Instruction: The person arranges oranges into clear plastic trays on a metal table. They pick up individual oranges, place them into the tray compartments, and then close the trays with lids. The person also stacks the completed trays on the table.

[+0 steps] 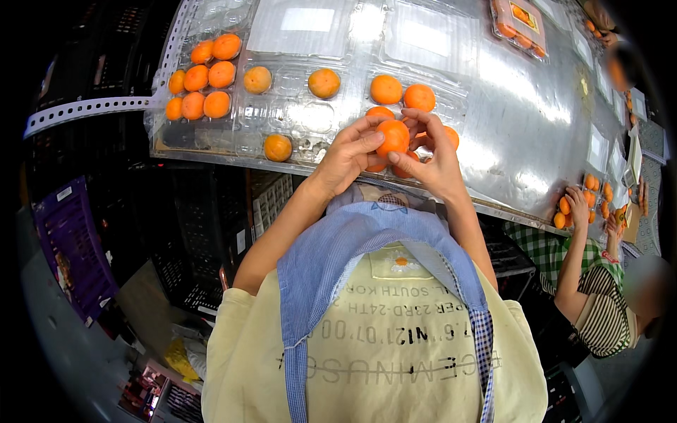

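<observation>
An orange persimmon (393, 138) is held up between my two hands, above the near edge of the metal table (521, 137). My left hand (346, 150) pinches its left side with thumb and fingers. From the right, my right hand (436, 156) meets it, with the thumb low and the fingertips near its top. Below and around the hands, more persimmons (386, 89) sit in a clear plastic tray (449, 100), some partly hidden by my fingers. To the left, a second clear tray (285, 113) has single persimmons (324, 83) spaced apart.
Several persimmons (196, 78) fill a tray at far left. Open clear clamshell lids (301, 26) lie along the back. A closed labelled pack (518, 26) rests at the upper right. Another person's hand (577, 203) touches fruit at right. A purple crate (74, 248) stands at lower left.
</observation>
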Tool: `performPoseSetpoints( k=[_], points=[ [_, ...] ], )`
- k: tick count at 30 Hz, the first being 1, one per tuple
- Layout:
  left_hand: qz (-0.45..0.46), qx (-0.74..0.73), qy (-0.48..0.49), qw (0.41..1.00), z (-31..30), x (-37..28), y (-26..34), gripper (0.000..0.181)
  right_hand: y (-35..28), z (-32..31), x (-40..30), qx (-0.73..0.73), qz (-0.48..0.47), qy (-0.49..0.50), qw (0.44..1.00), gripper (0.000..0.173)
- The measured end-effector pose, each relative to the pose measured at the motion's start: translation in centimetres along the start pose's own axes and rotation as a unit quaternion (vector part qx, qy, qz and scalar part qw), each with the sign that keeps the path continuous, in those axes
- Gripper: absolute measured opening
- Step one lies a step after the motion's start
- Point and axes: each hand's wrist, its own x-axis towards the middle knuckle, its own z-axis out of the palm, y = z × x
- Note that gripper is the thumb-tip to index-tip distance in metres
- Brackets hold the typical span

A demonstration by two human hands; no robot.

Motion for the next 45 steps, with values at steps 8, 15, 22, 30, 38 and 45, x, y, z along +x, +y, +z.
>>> performPoseSetpoints(
  k=[8,15,22,30,38,45],
  points=[
    [0.029,0.038,-0.009,0.999,-0.2,0.3,-0.3,0.041,0.1,0.1,0.2,-0.011,0.022,-0.023,0.999,0.059],
    [0.054,0.204,0.082,0.974,0.0,0.6,-0.3,0.038,2.1,-4.0,1.7,-0.099,0.011,0.100,0.990,0.055],
    [0.065,0.210,0.133,0.966,-1.2,0.8,-0.6,0.027,4.9,-9.3,3.6,-0.335,-0.013,0.095,0.937,0.053],
    [0.067,0.206,0.149,0.965,-1.6,0.9,-0.7,0.022,4.9,-9.6,4.9,-0.399,-0.030,-0.025,0.916,0.050],
    [0.069,0.209,0.154,0.963,-1.9,1.1,-0.7,0.021,5.1,-9.7,5.1,-0.413,-0.032,-0.053,0.908,0.053],
    [0.062,0.214,0.152,0.963,-1.8,1.3,-0.7,0.020,5.7,-9.8,4.8,-0.402,-0.043,-0.026,0.914,0.052]
  ],
)
